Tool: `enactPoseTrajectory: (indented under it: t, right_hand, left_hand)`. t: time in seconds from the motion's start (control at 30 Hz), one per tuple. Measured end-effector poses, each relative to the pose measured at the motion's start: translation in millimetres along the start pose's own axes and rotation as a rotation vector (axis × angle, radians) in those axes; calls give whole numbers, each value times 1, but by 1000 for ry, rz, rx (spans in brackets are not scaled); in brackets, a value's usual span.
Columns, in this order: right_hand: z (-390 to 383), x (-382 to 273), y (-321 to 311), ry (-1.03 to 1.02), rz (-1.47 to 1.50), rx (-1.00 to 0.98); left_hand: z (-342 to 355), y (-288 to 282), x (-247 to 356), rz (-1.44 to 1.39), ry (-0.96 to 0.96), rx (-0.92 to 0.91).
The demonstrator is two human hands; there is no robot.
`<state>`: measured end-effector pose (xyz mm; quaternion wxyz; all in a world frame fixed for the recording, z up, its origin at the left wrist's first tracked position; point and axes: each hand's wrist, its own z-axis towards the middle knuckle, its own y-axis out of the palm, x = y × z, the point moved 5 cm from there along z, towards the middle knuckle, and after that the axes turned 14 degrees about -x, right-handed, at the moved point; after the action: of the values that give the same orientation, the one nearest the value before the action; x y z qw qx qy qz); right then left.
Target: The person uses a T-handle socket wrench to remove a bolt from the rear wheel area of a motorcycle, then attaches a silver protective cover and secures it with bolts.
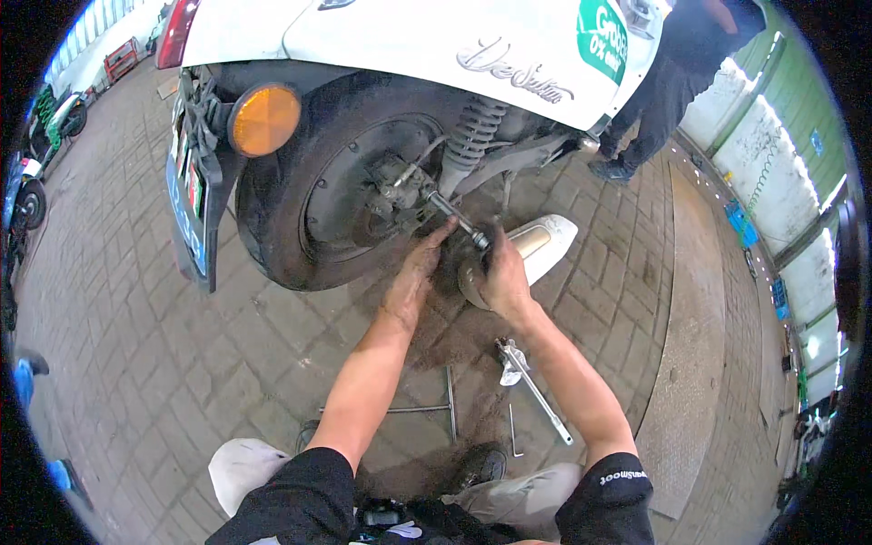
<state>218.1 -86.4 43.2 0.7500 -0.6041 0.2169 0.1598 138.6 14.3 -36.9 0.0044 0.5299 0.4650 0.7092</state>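
Socket tool (461, 221) at the wheel hub (388, 189), its long axis slanting outward to the right hand (502, 277), which grips the outer end; left hand (422, 259) nearer the hub, fingertips at its left side, closure indeterminable.

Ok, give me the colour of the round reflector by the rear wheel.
The round reflector is orange; the head view shows it best.

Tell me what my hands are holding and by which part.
A metal socket extension bar: the right hand holds its outer end; the left hand has fingertips at mid-shaft, its grip unclear.
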Motion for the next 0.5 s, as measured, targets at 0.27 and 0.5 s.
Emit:
enactPoseTrajectory:
  t: [0.27, 0.5]
  right_hand:
    - [9, 4, -6, 225, 334, -77]
    - [3, -7, -9, -120, -456, 162]
  left_hand:
    - [-16, 37, 16, -250, 82, -198]
    - [0, 7, 3, -85, 110, -3]
